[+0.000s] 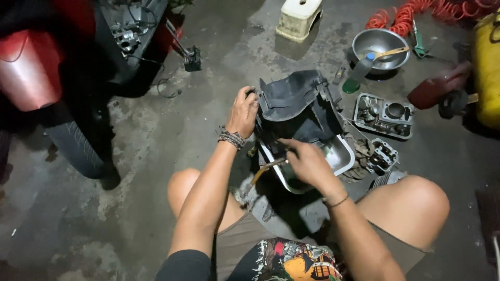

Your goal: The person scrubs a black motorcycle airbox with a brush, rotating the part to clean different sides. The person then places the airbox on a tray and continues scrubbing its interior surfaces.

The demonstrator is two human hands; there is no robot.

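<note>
I squat on a concrete floor over a black plastic housing (294, 101) that stands tilted in a shallow metal tray (344, 156). My left hand (242, 112) grips the housing's left edge; a beaded band is on that wrist. My right hand (307, 161) is closed around a thin brush with a wooden handle (265, 169), its fingers blurred, just below the housing and over the tray. What the brush tip touches is hidden by the hand.
A red motorcycle with its rear tyre (78, 145) stands at left. A metal bowl (380, 47), a green bottle (357, 73), a tray of engine parts (385, 114), a cylinder head (383, 156), an orange coiled hose (411, 13) and a yellow can (487, 73) lie at right.
</note>
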